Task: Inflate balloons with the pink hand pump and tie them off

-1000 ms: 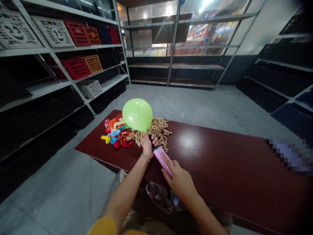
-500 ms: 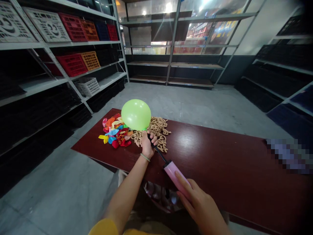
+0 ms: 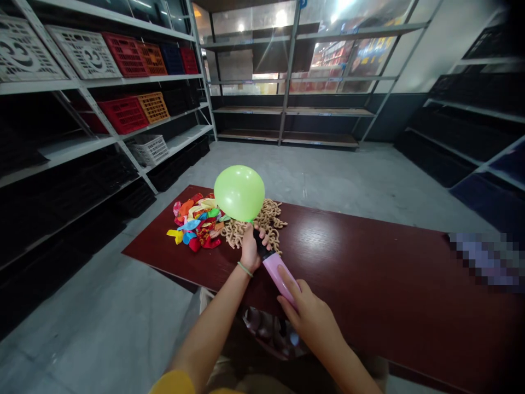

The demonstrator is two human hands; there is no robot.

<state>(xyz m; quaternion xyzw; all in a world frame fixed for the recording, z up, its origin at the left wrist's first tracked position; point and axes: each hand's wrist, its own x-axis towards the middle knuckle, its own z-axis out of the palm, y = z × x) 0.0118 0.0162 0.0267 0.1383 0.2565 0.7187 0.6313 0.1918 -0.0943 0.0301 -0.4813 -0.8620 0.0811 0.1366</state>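
A light green balloon [image 3: 239, 192], rounded with air, stands over the black nozzle end of a pink hand pump [image 3: 281, 281]. My left hand [image 3: 251, 249] is closed around that black end, close under the balloon's neck. Wrapped round the pink barrel is my right hand [image 3: 307, 314], nearer my body. The black end and the barrel sit tight together, with no rod showing between them. Behind my left hand lies a heap of tan, string-like pieces [image 3: 268, 216]. Left of it is a pile of flat, uninflated balloons [image 3: 197, 221] in many colours.
Everything lies on a dark red wooden table [image 3: 353, 262]. A blurred purple item [image 3: 484, 258] is at its right end. Under the near edge is a shiny bag [image 3: 270, 331]. Shelves with plastic crates [image 3: 123, 115] stand left, and a metal rack [image 3: 287, 109] stands at the back.
My right hand has pushed the pink barrel up toward my left hand, so the black rod no longer shows. The green balloon has shifted slightly right.
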